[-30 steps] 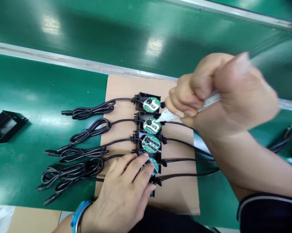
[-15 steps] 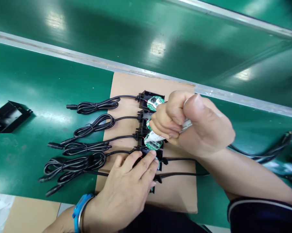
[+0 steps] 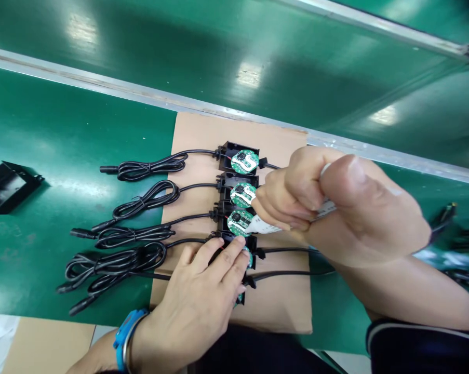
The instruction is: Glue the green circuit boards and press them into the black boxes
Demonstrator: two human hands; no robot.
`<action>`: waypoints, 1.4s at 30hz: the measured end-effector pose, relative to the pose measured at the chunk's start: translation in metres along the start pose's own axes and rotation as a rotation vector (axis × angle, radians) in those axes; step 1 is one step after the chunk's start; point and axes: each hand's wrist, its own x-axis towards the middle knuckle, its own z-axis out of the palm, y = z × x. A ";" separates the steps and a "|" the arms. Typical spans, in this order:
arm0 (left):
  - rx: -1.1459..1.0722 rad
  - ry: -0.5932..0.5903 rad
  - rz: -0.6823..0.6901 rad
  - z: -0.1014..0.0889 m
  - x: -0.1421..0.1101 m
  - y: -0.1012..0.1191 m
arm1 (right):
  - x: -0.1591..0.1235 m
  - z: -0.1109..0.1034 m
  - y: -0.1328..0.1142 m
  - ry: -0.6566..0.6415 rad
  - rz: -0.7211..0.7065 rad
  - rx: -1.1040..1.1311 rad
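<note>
My right hand [image 3: 335,202] is closed in a fist round a white glue tube [image 3: 263,224], whose nozzle touches the third round green circuit board [image 3: 239,222] in a column of black housings. The top board [image 3: 244,160] and the second board [image 3: 242,194] carry white glue beads. My left hand [image 3: 203,301], with a blue wristband, lies flat with its fingers spread over the lower housings [image 3: 246,248], pressing them on the cardboard sheet [image 3: 281,306].
Coiled black cables [image 3: 141,202] run left from the housings over the green bench. A loose black housing [image 3: 8,186] lies at far left. More cables [image 3: 448,218] lie at right. A metal rail [image 3: 102,88] crosses behind.
The glue tube has moved down from the second board to the third. My left hand has stayed on the lower housings.
</note>
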 end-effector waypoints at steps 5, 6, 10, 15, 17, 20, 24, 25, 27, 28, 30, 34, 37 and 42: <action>0.008 0.030 -0.001 0.001 0.001 0.000 | -0.002 -0.001 -0.005 0.027 -0.025 -0.022; 0.008 0.033 -0.001 0.001 0.001 0.000 | -0.002 -0.003 -0.004 0.023 -0.036 -0.020; 0.007 0.026 0.001 0.001 0.001 0.001 | 0.003 -0.009 -0.001 0.053 -0.058 -0.025; 0.012 0.021 -0.005 0.001 0.002 0.001 | 0.008 -0.006 -0.004 0.100 -0.057 -0.043; 0.011 0.020 -0.003 0.001 0.002 0.000 | 0.011 -0.003 -0.004 0.121 -0.043 -0.040; 0.006 0.016 -0.005 0.000 0.002 0.000 | 0.014 0.000 0.001 0.094 -0.059 -0.010; 0.007 0.012 -0.006 0.001 0.002 0.000 | 0.019 -0.001 0.012 0.078 -0.139 0.021; 0.007 0.013 -0.004 0.001 0.002 0.000 | 0.020 -0.002 0.014 0.080 -0.155 0.023; 0.004 0.018 -0.003 0.000 0.003 0.000 | 0.021 -0.005 0.014 0.078 -0.161 0.008; 0.002 0.026 -0.004 -0.001 0.004 0.000 | 0.020 -0.007 0.012 0.069 -0.147 -0.003; -0.009 0.053 -0.003 -0.002 0.003 0.000 | 0.015 -0.010 0.005 0.071 -0.120 -0.016; -0.122 0.181 0.044 -0.005 -0.008 0.004 | -0.009 -0.010 -0.011 0.127 -0.101 0.008; -0.200 0.233 0.090 -0.003 -0.021 0.005 | -0.030 -0.001 -0.015 0.143 -0.090 0.036; -0.173 0.243 0.146 0.006 -0.033 0.004 | -0.040 0.019 -0.005 0.059 0.008 0.090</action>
